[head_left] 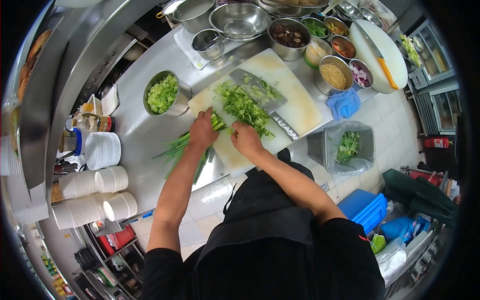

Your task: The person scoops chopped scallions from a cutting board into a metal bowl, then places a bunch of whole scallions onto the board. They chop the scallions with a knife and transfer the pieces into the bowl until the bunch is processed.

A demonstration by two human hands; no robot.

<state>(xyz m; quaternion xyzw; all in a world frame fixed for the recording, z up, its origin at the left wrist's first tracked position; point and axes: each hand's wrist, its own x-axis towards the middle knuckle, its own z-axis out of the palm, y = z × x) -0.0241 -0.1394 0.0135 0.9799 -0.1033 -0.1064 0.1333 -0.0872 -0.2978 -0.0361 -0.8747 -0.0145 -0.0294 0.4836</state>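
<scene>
My left hand (202,131) is closed over a bunch of green onions (181,146) at the left edge of the white cutting board (304,107). Their cut ends rest on the board, and the long leaves trail over the steel counter. Close by, my right hand (246,140) has its fingers pinched together at the near edge of a pile of chopped green onions (242,106); what they hold, if anything, is too small to name. A cleaver (286,126) lies flat on the board, its blade partly under the chopped pieces, its handle toward me.
Left of the board stands a steel pot of chopped greens (163,94). Steel bowls (240,21) and ingredient containers (336,74) line the back. A knife (377,55) lies on a round board at right. A lined bin (349,149) stands below; stacked white bowls (103,151) are left.
</scene>
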